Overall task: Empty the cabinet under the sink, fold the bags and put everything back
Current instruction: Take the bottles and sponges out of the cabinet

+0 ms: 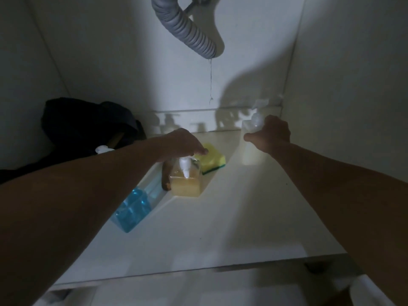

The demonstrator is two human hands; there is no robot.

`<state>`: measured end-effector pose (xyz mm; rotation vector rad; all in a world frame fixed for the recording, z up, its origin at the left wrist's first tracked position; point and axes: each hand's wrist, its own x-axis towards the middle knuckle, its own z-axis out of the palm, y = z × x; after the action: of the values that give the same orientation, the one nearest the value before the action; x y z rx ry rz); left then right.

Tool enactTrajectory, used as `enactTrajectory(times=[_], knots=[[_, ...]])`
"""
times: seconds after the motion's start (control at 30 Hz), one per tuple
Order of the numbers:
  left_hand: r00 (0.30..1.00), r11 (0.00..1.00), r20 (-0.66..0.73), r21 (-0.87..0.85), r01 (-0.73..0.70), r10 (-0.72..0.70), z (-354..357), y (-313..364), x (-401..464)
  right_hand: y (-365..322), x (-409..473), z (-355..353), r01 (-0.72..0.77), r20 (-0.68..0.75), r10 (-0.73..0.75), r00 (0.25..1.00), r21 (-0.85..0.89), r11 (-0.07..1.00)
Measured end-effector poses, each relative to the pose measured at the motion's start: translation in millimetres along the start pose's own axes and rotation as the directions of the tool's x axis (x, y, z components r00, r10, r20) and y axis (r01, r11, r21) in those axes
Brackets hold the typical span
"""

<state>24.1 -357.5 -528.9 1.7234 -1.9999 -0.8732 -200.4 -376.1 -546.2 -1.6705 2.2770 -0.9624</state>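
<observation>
Your left hand (181, 143) wraps the amber soap bottle (186, 181) on the white tray (176, 198); your right hand (272, 133) grips the white spray bottle (250, 142) at the cabinet's back right. Both bottles likely rigid, liquid-heavy, slick: hold the body, not the pump.

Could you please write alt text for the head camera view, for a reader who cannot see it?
Inside a dim white cabinet, the person's left hand reaches over a clear pump bottle of yellow soap while the right hand grips a white spray bottle. A yellow sponge, a blue-liquid bottle and a dark bag sit below a grey corrugated hose.
</observation>
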Motion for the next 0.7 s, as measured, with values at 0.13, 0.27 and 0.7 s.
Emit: enactTrajectory(times=[0.13,0.27,0.7], knots=[[1.000,0.999,-0.007,0.028,-0.017,0.017,-0.7,-1.4,-13.3,-1.8,-14.2,-6.7,0.050,0.017,-0.050,0.999,0.003,0.999],[0.996,0.999,-0.085,0.023,-0.025,0.027,2.7,-5.5,-26.1,-7.9,-31.7,-14.6,0.121,0.046,-0.123,0.991,0.035,0.992],[0.840,0.967,-0.541,0.231,0.103,0.040,-83.6,-24.5,-106.6,-49.8,-63.5,-42.9,0.245,0.105,-0.258,0.960,0.124,0.962]])
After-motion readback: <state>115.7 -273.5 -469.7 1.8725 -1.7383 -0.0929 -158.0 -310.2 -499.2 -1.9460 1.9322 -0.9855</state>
